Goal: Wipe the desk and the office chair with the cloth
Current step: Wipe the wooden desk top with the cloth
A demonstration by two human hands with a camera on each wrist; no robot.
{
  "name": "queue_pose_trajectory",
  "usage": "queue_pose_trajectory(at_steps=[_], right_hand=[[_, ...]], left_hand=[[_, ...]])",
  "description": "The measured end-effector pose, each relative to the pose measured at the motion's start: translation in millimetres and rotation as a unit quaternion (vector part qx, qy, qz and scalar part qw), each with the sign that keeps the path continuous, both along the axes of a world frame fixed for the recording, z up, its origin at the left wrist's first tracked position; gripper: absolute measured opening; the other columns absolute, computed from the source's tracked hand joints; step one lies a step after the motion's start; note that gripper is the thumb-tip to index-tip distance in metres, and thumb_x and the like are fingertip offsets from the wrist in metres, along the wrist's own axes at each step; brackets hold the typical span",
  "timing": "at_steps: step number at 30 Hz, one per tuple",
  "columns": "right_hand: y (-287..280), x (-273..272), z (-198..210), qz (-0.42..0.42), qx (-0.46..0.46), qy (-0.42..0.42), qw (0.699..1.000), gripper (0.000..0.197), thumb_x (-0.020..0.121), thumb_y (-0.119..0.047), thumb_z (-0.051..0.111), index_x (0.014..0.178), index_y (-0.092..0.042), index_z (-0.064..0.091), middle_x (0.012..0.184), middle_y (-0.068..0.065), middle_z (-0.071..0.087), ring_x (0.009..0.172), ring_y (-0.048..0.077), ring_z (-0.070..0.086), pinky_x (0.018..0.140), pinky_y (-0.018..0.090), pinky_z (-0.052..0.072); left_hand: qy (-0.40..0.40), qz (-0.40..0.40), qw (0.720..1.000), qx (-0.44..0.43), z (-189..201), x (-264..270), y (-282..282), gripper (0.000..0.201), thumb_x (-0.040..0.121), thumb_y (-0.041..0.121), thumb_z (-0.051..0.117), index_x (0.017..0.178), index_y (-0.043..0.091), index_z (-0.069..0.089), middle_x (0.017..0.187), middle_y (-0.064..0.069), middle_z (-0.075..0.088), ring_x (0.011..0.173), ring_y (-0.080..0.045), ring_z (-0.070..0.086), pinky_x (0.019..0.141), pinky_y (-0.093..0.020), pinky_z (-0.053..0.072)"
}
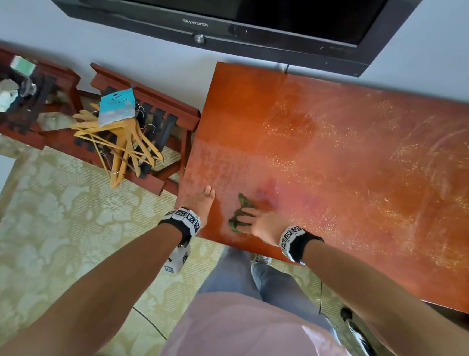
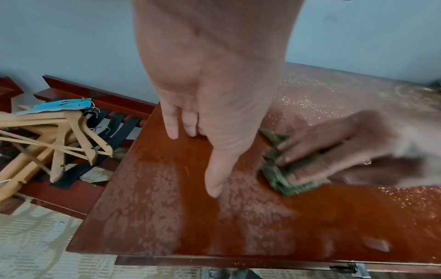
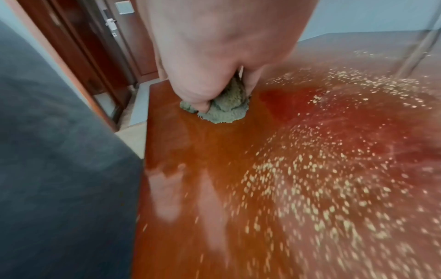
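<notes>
Desk (image 1: pixel 370 167) open rightward (left hand (image 1: pixel 201 203) blocks leftward).

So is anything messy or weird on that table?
Yes. The glossy red-brown wooden desk is speckled with pale crumbs or droplets across its middle and right. Beside it, yellow wooden hangers lie in a tangled heap on a red-brown slatted rack.
</notes>
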State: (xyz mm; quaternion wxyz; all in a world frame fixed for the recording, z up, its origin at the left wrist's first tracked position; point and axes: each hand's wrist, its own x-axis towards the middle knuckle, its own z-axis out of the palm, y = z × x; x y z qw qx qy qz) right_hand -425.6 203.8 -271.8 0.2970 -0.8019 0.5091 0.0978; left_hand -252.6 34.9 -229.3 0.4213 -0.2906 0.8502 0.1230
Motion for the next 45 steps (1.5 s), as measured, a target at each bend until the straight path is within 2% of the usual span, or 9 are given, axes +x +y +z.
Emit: queue_pose_trajectory(at_steps=[4,6,9,17,24,30,35,40,45], right_hand=[[-32.7,-16.4,9.5,-0.123,-0.016,0.013,0.992,0.070,0.090,0.000,0.066,0.151,-0.031,0.047,0.162,-0.004,0.038,0.151,0.027,0.030,0.106,0.044,0.053],[-45.8,-28.5,12.4,-0.190,-0.028,0.043,0.980,0.071,0.091,0.000,0.066,0.152,-0.030,0.046,0.161,-0.005,0.039,0.150,0.025,0.033,0.108,0.042,0.052],[-60.4,-36.5,15.0,-0.273,-0.028,0.047,0.960,0.064,0.093,-0.001,0.064,0.149,-0.029,0.050,0.156,-0.003,0.046,0.146,0.026,0.041,0.103,0.045,0.055],[-47.1,-0.6,14.0,-0.223,-0.034,0.091,0.970,0.052,0.098,-0.043,0.056,0.146,-0.024,0.055,0.153,0.002,0.049,0.142,0.030,0.044,0.122,0.057,0.027],[-24.3,11.3,-0.1,-0.105,-0.024,0.024,0.994,0.065,0.100,-0.013,0.059,0.159,-0.024,0.035,0.167,0.004,0.030,0.156,0.035,0.017,0.127,0.050,0.006],[-36.8,-10.8,-2.1,-0.114,-0.054,0.020,0.992,0.067,0.091,-0.004,0.068,0.153,-0.022,0.047,0.162,0.006,0.039,0.152,0.038,0.028,0.125,0.054,0.025],[-71.3,-52.6,12.0,-0.293,-0.028,0.077,0.953,0.071,0.091,-0.011,0.070,0.154,-0.031,0.043,0.162,-0.002,0.037,0.150,0.031,0.034,0.105,0.050,0.053],[-110.8,-57.3,21.0,-0.408,0.021,0.091,0.908,0.062,0.097,-0.005,0.060,0.153,-0.024,0.042,0.162,0.002,0.035,0.152,0.032,0.025,0.106,0.053,0.052],[-89.7,-27.4,19.5,-0.352,0.053,0.067,0.932,0.063,0.102,-0.011,0.057,0.159,-0.024,0.034,0.169,0.002,0.022,0.157,0.034,0.014,0.114,0.055,0.043]], left_hand=[[0.062,0.000,0.997,-0.054,2.9,-5.8,-5.5,0.104,0.086,0.031,0.082,0.163,0.011,0.015,0.156,-0.006,0.045,0.130,-0.023,0.058,0.105,-0.043,0.052],[0.087,-0.024,0.993,-0.072,2.8,-8.4,-11.2,0.121,0.081,0.041,0.086,0.165,0.012,0.004,0.172,-0.005,0.014,0.153,-0.023,0.030,0.123,-0.048,0.029],[0.098,-0.021,0.994,-0.033,0.5,-17.6,-24.5,0.136,0.076,0.041,0.090,0.164,0.014,-0.009,0.173,-0.004,-0.013,0.160,-0.024,0.003,0.127,-0.045,0.016],[0.075,-0.128,0.988,-0.033,-2.6,-54.9,-68.8,0.154,0.064,0.052,0.094,0.162,0.018,-0.020,0.170,-0.004,-0.025,0.159,-0.025,-0.013,0.127,-0.043,0.007],[0.081,-0.138,0.987,-0.008,-16.4,-52.7,-81.5,0.161,0.058,0.048,0.097,0.161,0.021,-0.023,0.170,0.002,-0.025,0.159,-0.020,-0.009,0.129,-0.043,0.013],[0.094,-0.132,0.987,0.017,-22.7,-49.0,-88.1,0.159,0.059,0.048,0.097,0.162,0.023,-0.022,0.170,0.004,-0.026,0.159,-0.017,-0.012,0.129,-0.043,0.008],[0.095,-0.137,0.986,0.016,-27.2,-48.5,-91.6,0.159,0.059,0.051,0.096,0.161,0.025,-0.024,0.169,0.005,-0.028,0.159,-0.017,-0.013,0.129,-0.045,0.007],[0.092,-0.136,0.986,0.004,-24.9,-49.2,-88.8,0.160,0.060,0.051,0.096,0.160,0.025,-0.025,0.169,0.004,-0.028,0.159,-0.018,-0.012,0.129,-0.046,0.007],[0.075,-0.130,0.989,0.004,-16.6,-54.0,-84.0,0.157,0.063,0.049,0.095,0.161,0.022,-0.025,0.169,0.003,-0.027,0.159,-0.019,-0.013,0.129,-0.044,0.011]])
